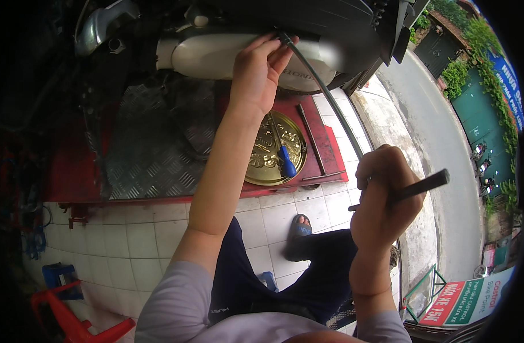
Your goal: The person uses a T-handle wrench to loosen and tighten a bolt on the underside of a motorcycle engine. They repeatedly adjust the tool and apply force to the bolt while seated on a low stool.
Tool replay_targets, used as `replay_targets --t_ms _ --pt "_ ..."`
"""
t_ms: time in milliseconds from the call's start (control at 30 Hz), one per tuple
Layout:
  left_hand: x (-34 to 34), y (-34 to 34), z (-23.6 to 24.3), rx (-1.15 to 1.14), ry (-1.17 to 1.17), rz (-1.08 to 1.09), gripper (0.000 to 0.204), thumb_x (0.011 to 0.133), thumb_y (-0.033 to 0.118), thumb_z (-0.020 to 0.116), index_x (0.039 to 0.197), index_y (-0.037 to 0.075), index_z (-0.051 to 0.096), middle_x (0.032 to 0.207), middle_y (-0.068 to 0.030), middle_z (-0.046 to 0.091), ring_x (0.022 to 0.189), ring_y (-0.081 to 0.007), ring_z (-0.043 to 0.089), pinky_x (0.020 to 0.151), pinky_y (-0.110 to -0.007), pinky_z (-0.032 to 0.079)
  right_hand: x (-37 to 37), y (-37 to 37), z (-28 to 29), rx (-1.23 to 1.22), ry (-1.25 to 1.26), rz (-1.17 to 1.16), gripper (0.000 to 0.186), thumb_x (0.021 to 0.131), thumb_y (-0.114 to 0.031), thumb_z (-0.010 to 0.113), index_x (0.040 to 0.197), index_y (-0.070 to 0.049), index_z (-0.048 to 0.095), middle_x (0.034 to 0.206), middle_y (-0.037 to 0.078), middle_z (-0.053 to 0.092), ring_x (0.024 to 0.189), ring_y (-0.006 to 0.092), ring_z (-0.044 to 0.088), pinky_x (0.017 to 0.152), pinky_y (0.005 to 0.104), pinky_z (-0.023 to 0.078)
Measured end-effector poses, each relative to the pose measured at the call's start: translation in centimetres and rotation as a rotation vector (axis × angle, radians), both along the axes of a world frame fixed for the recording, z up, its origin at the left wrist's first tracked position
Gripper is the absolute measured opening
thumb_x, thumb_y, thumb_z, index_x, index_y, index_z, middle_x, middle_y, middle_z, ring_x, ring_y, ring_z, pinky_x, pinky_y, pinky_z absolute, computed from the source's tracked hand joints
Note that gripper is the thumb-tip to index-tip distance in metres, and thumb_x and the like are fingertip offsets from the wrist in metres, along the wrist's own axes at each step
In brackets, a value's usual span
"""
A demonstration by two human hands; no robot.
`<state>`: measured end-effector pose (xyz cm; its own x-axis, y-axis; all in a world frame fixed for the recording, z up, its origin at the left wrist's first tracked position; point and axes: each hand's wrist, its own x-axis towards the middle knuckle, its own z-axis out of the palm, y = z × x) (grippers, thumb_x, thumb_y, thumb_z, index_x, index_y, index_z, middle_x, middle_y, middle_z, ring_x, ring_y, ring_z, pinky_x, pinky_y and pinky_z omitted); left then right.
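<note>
My right hand [386, 197] is wrapped round the dark crossbar of a long T-handle socket wrench [330, 97]. Its steel shaft slants up and left to the side of a motorbike [210, 54], beside the pale exhaust cover. At the shaft's far end, the fingers of my left hand [262, 68] close round it and steady it against the bike. Whatever the tip meets is hidden by those fingers and dark shadow. Below my left wrist, a blue-handled screwdriver [288, 163] lies across a round gold tray [256, 171].
The bike stands on a red lift platform [330, 154] with a tread-plate middle [153, 148]. A second T-handle wrench [312, 137] lies at its right end. A red plastic chair [73, 317] and a blue stool [62, 280] are at lower left. The road [445, 126] runs along the right.
</note>
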<state>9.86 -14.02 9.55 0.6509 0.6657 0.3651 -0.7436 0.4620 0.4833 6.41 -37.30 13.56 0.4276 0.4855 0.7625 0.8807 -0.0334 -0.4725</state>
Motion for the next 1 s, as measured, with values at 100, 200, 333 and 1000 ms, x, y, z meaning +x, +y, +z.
replay_targets --t_ms 100,200,333,1000 --pt "-0.3 -0.3 0.2 0.065 0.055 0.02 0.026 0.092 0.002 0.05 0.114 -0.011 0.054 0.109 -0.0183 0.062 0.106 -0.0272 0.064 0.089 -0.029 0.056 1.2 1.1 -0.3 -0.073 -0.099 0.015 0.016 0.073 0.011 0.047 0.073 -0.002 0.056 0.062 0.009 0.055 0.05 0.0231 0.057 0.05 0.0303 0.045" --pt "-1.4 -1.2 0.4 0.293 0.258 0.181 0.032 0.093 0.007 0.054 0.121 -0.009 0.053 0.101 -0.017 0.066 0.096 -0.0241 0.067 0.082 -0.027 0.056 0.7 1.8 -0.1 -0.082 -0.11 0.034 0.012 0.076 0.005 0.047 0.073 -0.001 0.056 0.062 0.009 0.055 0.05 0.0239 0.056 0.049 0.0315 0.044" --pt "-8.2 -5.3 1.9 0.95 0.722 0.684 0.029 0.089 0.018 0.066 0.11 0.0 0.066 0.082 -0.012 0.07 0.066 -0.0128 0.065 0.058 -0.023 0.05 1.3 2.3 -1.2 -0.066 0.026 0.105 0.008 0.074 0.003 0.048 0.073 -0.001 0.056 0.061 0.008 0.054 0.05 0.021 0.055 0.048 0.0297 0.042" --pt "-11.8 -14.2 0.5 1.537 0.353 1.107 0.042 0.063 0.015 0.068 0.104 0.009 0.074 0.061 0.0046 0.041 0.056 -0.011 0.045 0.049 -0.027 0.031 1.3 4.2 -6.4 0.098 1.491 0.96 0.027 0.091 -0.025 0.064 0.084 0.0 0.058 0.075 0.0 0.057 0.065 0.006 0.051 0.055 0.0225 0.041"
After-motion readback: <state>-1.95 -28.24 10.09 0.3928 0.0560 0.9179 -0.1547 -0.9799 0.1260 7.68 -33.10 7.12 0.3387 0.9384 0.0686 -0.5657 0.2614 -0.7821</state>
